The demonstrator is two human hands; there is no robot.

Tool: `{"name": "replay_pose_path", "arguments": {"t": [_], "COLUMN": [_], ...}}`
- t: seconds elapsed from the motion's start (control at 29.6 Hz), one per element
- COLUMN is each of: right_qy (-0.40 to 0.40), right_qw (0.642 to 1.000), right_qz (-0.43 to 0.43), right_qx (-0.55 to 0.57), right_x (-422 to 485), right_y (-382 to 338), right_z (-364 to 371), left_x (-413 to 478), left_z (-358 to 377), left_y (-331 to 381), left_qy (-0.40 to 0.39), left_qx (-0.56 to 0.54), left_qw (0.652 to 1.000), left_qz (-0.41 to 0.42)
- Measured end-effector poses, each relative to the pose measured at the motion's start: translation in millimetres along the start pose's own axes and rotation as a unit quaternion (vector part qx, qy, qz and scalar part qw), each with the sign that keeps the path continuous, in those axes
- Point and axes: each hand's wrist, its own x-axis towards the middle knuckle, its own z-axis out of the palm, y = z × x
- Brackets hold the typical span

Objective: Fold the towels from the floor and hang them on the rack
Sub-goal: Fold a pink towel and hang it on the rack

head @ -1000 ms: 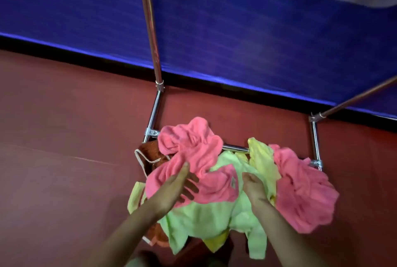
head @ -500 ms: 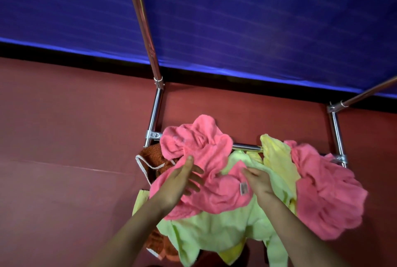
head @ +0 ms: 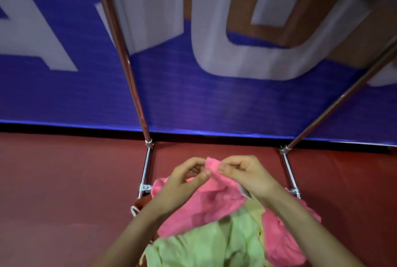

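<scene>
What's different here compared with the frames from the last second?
Both hands came up off the pile: the left hand and right hand now pinch the top edge of the pink towel, lifting it. The green towel and the other pink towel stay heaped by the rack.

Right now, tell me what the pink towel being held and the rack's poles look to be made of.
The pink towel looks like soft, matte, fuzzy cloth, probably microfibre or terry: it crumples and drapes limply from the left hand and right hand pinching its edge. The rack poles look like metal, perhaps polished steel or chrome: thin, straight, shiny tubes with clamped joints.
</scene>
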Motion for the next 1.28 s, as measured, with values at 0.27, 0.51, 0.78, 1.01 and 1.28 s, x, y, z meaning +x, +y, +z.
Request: {"name": "replay_pose_path", "arguments": {"t": [0.27, 0.51, 0.78, 1.01, 1.28], "right_qy": [-0.029, -0.085, -0.054, -0.039, 0.060], "right_qw": [0.993, 0.989, 0.990, 0.992, 0.994], "right_qz": [-0.100, -0.079, -0.048, -0.059, -0.082], "right_qx": [-0.062, -0.089, -0.122, -0.100, -0.027], "right_x": [-75, -121, -156, -163, -165], "right_y": [-137, -169, -153, -122, -117], "right_z": [-13, -11, -19, -10, -7], "left_x": [-36, -83, -129, -150, -169], "left_z": [16, 11, -31, -54, -61], "left_y": [145, 229, 279, 295, 256], "left_qy": [-0.011, 0.010, 0.120, 0.176, 0.196], "left_qx": [0.022, 0.017, 0.094, 0.085, 0.116], "left_qw": [0.987, 0.983, 0.969, 0.963, 0.965], "left_qz": [0.159, 0.183, 0.197, 0.186, 0.130]}}
